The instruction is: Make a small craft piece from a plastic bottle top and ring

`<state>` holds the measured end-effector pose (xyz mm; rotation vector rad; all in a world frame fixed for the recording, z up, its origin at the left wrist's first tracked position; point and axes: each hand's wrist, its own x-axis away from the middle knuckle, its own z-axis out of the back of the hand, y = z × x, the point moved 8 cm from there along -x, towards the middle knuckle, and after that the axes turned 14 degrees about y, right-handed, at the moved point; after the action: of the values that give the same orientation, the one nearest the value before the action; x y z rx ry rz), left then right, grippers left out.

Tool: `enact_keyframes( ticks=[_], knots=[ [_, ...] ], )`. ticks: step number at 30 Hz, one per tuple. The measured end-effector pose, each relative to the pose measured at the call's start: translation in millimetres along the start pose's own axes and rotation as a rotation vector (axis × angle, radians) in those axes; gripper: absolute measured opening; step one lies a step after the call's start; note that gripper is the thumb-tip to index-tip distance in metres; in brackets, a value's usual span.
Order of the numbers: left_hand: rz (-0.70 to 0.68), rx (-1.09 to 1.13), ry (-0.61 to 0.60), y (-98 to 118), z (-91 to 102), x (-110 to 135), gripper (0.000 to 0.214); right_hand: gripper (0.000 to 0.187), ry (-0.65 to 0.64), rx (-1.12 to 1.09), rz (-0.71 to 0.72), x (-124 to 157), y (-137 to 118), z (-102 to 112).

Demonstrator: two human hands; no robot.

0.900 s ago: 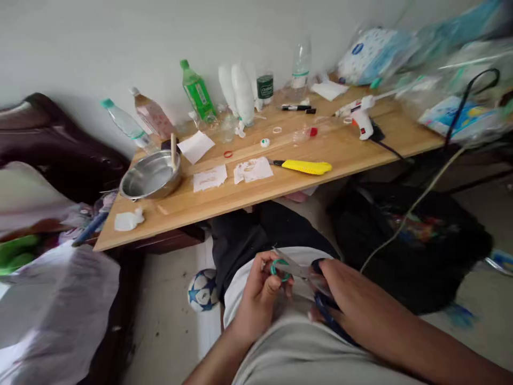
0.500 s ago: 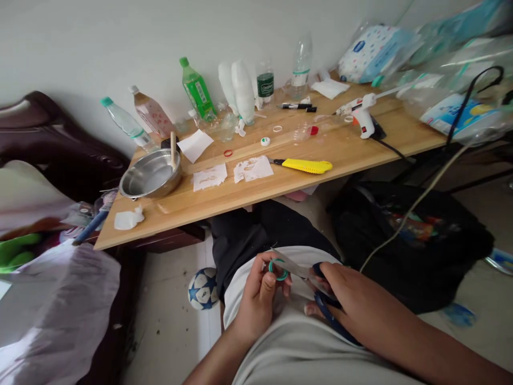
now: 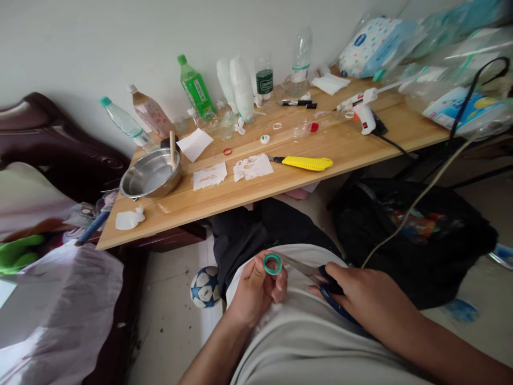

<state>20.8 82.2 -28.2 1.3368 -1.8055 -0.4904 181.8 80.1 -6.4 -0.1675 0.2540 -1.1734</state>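
Between the thumb and fingers of my left hand (image 3: 256, 291) is a small teal plastic ring (image 3: 273, 271), its round opening turned up toward me. My right hand (image 3: 350, 286) grips the dark blue handles of a pair of scissors (image 3: 298, 266). The blades point left and reach close beside the ring; whether they touch it I cannot tell. Both hands are over my lap, in front of the light shirt. On the table above them lie a yellow utility knife (image 3: 306, 163) and two torn pieces of white paper (image 3: 253, 167).
The wooden table (image 3: 180, 211) ends just beyond my lap. On it stand a metal bowl (image 3: 150, 174), a green bottle (image 3: 196, 88), several other bottles and a white glue gun (image 3: 364, 115). A black bag (image 3: 412, 256) lies at right below a hanging cord; a ball (image 3: 205, 287) is on the floor.
The teal ring has turned to show its opening and shifted slightly left. The scissors' blades, earlier across the ring, are now beside it and look closer together.
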Motion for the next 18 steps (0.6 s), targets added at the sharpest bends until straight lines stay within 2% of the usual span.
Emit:
enact_keyframes(
  ticks=[3, 5, 8, 10, 15, 18],
  knots=[
    [0.091, 0.044, -0.023, 1.0, -1.3, -0.9, 0.044, 0.034, 0.012, 0.015, -0.022, -3.2, 6.2, 1.8],
    [0.081, 0.07, -0.043, 8.1, -4.0, -0.5, 0.04, 0.027, -0.001, -0.056, -0.047, -5.4, 8.3, 3.1],
    [0.042, 0.069, -0.058, 17.5, -8.1, 1.4, 0.037, 0.015, -0.088, -0.188, -0.094, -5.7, 7.4, 1.6],
    [0.034, 0.053, -0.05, 18.8, -8.8, 2.3, 0.037, 0.016, -0.121, -0.265, -0.096, -4.7, 2.8, 2.6],
    [0.033, 0.046, -0.026, 11.1, -6.9, 1.3, 0.037, 0.027, -0.104, -0.35, -0.062, -3.1, -8.5, 8.9],
    [0.009, 0.025, -0.018, 7.5, -5.6, -0.2, 0.033, 0.025, -0.153, -0.357, -0.086, -2.2, -10.1, 5.4]
  ],
)
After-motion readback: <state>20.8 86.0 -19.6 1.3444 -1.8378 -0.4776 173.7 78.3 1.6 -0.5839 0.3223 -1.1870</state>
